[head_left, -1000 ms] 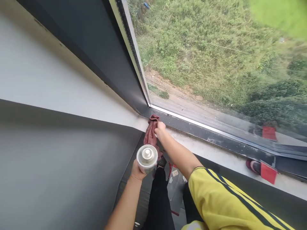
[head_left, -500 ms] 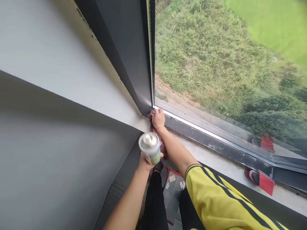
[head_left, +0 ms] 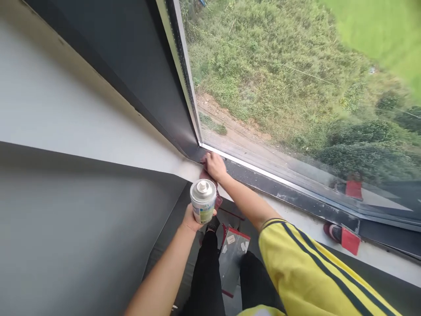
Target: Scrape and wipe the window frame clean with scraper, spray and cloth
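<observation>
Grey wall (head_left: 82, 228) w/ white sill (head_left: 296, 219) is running below the window. Left hand (head_left: 190, 219) is wrapping fingers round a spray can (head_left: 203, 201), upright, nozzle up. At 12 o'clock from it, right hand (head_left: 215, 166) is pressing a rag (head_left: 210, 175) into the frame (head_left: 279, 186) corner, fingers curled on it. Beyond glass: grass (head_left: 279, 66).

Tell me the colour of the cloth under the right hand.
Dark red cloth, pressed by the right hand; head view.

right hand (head_left: 215, 166) presses cloth (head_left: 210, 184), probably into frame corner (head_left: 197, 151).
</observation>
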Available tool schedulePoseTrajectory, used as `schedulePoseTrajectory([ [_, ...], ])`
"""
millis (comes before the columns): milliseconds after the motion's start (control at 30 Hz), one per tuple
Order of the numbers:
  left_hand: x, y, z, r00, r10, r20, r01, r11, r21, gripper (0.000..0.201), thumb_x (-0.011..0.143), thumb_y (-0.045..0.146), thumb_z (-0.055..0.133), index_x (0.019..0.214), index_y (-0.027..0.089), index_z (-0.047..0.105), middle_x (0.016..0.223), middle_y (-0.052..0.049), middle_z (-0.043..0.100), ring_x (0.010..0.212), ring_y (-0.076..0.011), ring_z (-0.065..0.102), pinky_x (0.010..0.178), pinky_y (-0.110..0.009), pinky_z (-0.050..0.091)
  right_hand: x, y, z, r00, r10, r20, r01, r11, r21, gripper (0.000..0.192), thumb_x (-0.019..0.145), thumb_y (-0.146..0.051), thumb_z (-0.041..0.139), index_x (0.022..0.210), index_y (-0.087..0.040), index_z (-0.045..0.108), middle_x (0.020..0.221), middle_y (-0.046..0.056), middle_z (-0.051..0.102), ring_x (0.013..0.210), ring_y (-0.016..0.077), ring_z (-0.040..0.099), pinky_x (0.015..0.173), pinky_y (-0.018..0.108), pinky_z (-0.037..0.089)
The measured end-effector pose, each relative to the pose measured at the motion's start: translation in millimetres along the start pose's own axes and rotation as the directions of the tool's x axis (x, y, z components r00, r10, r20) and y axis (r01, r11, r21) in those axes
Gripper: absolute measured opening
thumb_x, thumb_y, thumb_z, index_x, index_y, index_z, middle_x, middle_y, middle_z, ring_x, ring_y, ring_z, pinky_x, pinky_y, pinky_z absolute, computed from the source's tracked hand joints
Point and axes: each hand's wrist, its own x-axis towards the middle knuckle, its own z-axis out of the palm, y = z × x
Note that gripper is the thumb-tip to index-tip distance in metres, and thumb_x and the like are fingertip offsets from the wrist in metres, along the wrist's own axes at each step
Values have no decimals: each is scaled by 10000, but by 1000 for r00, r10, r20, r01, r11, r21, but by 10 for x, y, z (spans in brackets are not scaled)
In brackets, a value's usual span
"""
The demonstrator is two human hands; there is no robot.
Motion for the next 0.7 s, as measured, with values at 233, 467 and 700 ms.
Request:
schedulePoseTrajectory([
  [233,-67,-736,-171,933,-338,124,332,941,68,288,841,328,534,817,79,677,736,-133,669,600,-261,631,529,-391,532,-1210,891,-68,982,187,-15,-187,971,-146,366,904,-150,333,1190,-33,531,1019,187,522,926,242,451,822,370,417],
  [467,-95,37,-115,988,115,-103,-112,993,36,305,840,188,394,729,137,675,724,-124,671,630,-299,635,520,-468,526,505,-442,160,998,-13,54,13,1000,-4,345,913,-151,296,1047,-36,593,1066,189,506,925,237,447,746,344,412],
  [700,-106,-37,136,994,108,-26,-108,994,-7,305,869,260,396,807,157,677,824,-118,680,635,-289,614,448,-431,488,33,137,-88,994,-13,105,10,1000,27,305,915,-157,333,1007,-63,609,1034,152,542,884,191,475,751,306,402],
])
